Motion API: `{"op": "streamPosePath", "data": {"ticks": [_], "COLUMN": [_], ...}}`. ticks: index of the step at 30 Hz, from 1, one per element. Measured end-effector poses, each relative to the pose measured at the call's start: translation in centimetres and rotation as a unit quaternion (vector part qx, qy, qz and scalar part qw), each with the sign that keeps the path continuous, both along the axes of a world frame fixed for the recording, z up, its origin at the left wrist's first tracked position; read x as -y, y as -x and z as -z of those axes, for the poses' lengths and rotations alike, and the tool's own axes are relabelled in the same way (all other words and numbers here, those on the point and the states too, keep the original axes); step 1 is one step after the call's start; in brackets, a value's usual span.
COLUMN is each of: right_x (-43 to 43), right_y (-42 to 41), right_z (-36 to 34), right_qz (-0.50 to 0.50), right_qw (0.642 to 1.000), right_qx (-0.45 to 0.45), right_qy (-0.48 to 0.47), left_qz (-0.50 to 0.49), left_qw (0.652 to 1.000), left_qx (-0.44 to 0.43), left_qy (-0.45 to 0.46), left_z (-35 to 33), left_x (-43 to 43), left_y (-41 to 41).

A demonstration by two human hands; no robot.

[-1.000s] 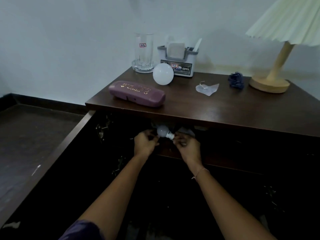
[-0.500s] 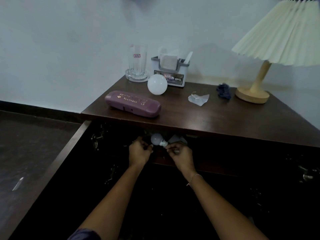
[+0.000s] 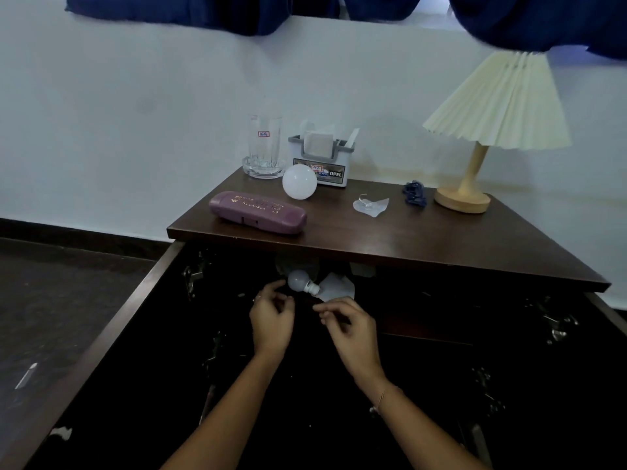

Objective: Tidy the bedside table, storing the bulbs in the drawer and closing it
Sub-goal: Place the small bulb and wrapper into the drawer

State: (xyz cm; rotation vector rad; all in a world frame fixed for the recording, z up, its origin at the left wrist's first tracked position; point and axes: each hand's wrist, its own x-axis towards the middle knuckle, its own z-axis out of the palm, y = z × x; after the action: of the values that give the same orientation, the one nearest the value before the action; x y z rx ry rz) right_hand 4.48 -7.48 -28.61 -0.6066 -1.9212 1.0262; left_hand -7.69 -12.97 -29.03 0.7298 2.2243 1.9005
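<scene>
Bulbs: 2 showing. Big round bulb point(image 3: 299, 182) is sitting on the bench point(image 3: 424, 239), just in front of the organiser box point(image 3: 320, 161); small bulb point(image 3: 300, 280) is lying in the open drawer point(image 3: 112, 325) under the bench's front edge, cap pointing right & touching a crumpled white sheet point(image 3: 337, 288). Also sitting on the bench, 1 each: glass point(image 3: 265, 147) at the back-left corner, purple case point(image 3: 258, 213) nr the front-left edge, clear wrapper point(image 3: 371, 206), dark blue tangle point(image 3: 414, 193), lamp point(image 3: 498, 106) at the right. Hands: 2, hovering over the drawer just short of the small bulb. Left hand point(image 3: 271, 320) & right hand point(image 3: 353, 329) are each showing a loose, half-curled grip, holding nothing; 1 bracelet point(image 3: 382, 398) is hanging on the right wrist. Vs 0.5 s ago: both hands were at the small bulb, now they're pulling back & apart from it; bulb is staying where it was. View is tipping up, so blue fabric point(image 3: 237, 15) is now showing along the top.
</scene>
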Motion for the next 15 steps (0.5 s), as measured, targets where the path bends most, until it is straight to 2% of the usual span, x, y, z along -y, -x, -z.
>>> {"op": "streamPosePath", "data": {"ticks": [4,7,12,14,15], "right_x": [2.6,3.0,-1.1,-4.2,-5.9], "right_y": [-2.2,-3.2,-3.2,-2.6,-2.2], "right_z": [-4.6,-9.0,-15.2,-16.6,-17.1], "right_qz": [-0.042,-0.032,0.051,0.099,0.115], "right_qw": [0.991,0.979,0.971,0.975,0.981], "right_qx": [-0.063,-0.126,-0.219,-0.198,-0.157], "right_qy": [-0.110,-0.155,-0.078,-0.036,-0.028], "left_qz": [0.021,0.022,0.036,0.071,0.082], "left_qw": [0.991,0.975,0.962,0.965,0.972], "left_qx": [-0.098,-0.164,-0.194,-0.172,-0.157], "left_qy": [-0.089,-0.148,-0.190,-0.182,-0.157], "left_z": [-3.2,-6.7,-12.7,-14.7,-15.5], "left_x": [1.5,1.8,-0.1,-1.7,-2.8], "left_y": [-3.8,-5.6,-7.2,-7.4,-7.2]}}
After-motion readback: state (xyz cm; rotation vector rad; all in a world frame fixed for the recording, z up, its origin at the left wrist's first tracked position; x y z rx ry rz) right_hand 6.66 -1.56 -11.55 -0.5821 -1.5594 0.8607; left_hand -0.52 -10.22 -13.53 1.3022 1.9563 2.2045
